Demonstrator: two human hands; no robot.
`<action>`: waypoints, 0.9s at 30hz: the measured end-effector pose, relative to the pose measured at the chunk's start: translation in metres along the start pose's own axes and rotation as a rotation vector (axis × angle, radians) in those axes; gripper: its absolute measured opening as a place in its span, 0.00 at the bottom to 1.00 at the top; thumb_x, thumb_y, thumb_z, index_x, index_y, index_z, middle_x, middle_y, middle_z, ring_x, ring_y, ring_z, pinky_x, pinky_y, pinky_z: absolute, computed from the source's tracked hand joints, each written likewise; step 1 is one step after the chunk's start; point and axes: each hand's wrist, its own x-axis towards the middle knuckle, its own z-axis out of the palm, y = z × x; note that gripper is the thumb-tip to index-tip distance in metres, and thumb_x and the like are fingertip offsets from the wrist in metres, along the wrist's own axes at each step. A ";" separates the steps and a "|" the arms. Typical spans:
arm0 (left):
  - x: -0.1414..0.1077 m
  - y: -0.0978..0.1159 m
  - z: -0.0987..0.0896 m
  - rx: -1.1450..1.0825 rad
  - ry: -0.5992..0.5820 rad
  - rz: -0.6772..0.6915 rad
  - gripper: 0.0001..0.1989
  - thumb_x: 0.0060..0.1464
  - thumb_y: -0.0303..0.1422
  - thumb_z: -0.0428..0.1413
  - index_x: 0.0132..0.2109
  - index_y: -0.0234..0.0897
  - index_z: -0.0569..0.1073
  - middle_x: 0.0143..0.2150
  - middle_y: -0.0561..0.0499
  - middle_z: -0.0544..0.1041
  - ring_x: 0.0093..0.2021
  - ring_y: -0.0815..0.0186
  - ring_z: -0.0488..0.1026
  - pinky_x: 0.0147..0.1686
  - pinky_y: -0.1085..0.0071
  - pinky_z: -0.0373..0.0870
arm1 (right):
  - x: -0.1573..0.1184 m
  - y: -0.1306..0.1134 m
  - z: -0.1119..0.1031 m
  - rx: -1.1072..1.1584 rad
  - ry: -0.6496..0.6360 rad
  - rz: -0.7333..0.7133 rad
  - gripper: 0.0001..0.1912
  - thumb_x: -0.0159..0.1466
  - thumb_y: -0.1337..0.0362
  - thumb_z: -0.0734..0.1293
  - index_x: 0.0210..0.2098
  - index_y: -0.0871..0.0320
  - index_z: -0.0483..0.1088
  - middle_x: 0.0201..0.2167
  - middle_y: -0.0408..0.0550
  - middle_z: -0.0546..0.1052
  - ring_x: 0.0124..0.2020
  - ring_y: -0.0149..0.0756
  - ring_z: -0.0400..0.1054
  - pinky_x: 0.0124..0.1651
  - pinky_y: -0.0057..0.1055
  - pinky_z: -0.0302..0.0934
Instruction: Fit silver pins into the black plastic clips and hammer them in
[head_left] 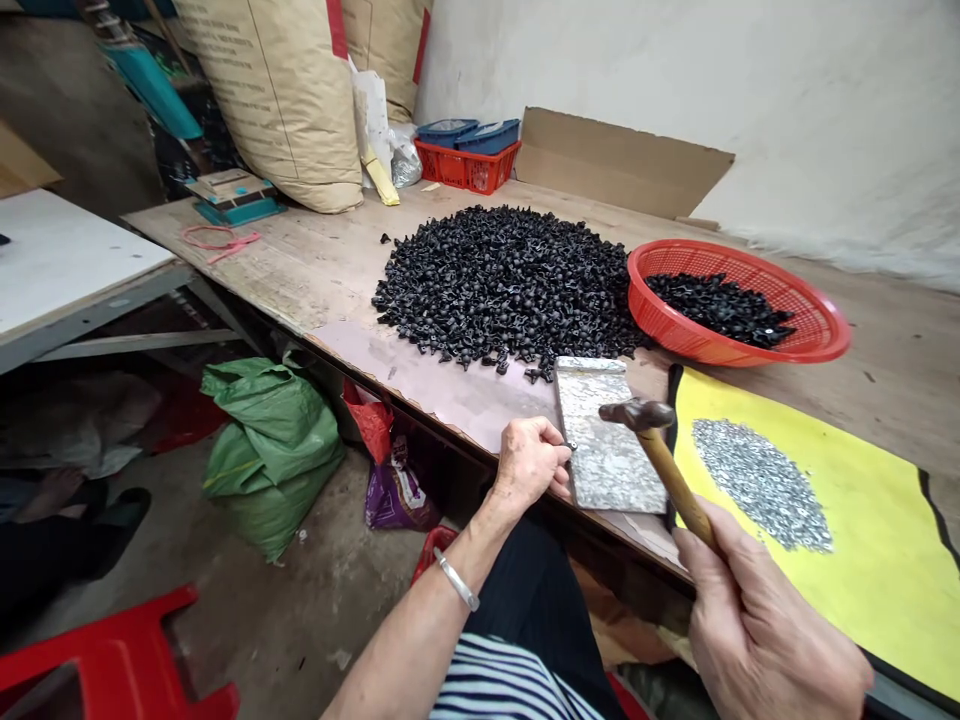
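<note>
My left hand [529,462] pinches a small black part [571,446] at the left edge of a worn metal plate [619,455]. In my right hand [765,610] is a hammer [660,450], gripped by its wooden handle, its dark head raised over the plate. Behind the plate spreads a large heap of small black parts [510,285]. To its right a red plastic basket [817,325] holds more of them. Small silvery metal pieces [761,485] lie piled on a yellow sheet [862,590] beside the hammer.
Large paper sacks [277,100] stand at the back left, near a red crate [469,165] with blue boxes. Cardboard [622,160] leans against the wall. On the floor are a green sack [270,450] and a red stool [112,660]. A pink cord [221,242] lies on the table.
</note>
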 end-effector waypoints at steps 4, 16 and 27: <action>0.001 0.000 0.000 0.000 0.004 -0.001 0.08 0.41 0.18 0.51 0.24 0.34 0.63 0.09 0.58 0.65 0.08 0.68 0.64 0.10 0.74 0.65 | -0.001 -0.008 0.011 -0.135 -0.078 -0.147 0.11 0.62 0.67 0.63 0.42 0.64 0.73 0.23 0.45 0.77 0.15 0.30 0.66 0.19 0.26 0.54; 0.002 0.007 -0.002 0.055 -0.003 -0.017 0.08 0.41 0.17 0.52 0.23 0.34 0.64 0.08 0.58 0.64 0.08 0.69 0.63 0.09 0.75 0.63 | -0.006 0.002 0.011 -0.107 -0.146 -0.080 0.13 0.64 0.64 0.61 0.43 0.63 0.73 0.25 0.47 0.79 0.14 0.32 0.66 0.17 0.29 0.55; 0.002 0.008 -0.001 0.069 -0.001 -0.005 0.09 0.42 0.17 0.52 0.23 0.34 0.64 0.08 0.58 0.64 0.08 0.69 0.63 0.09 0.76 0.63 | -0.004 -0.009 0.013 -0.184 -0.125 -0.154 0.13 0.62 0.68 0.62 0.45 0.64 0.73 0.21 0.44 0.76 0.13 0.28 0.62 0.16 0.28 0.49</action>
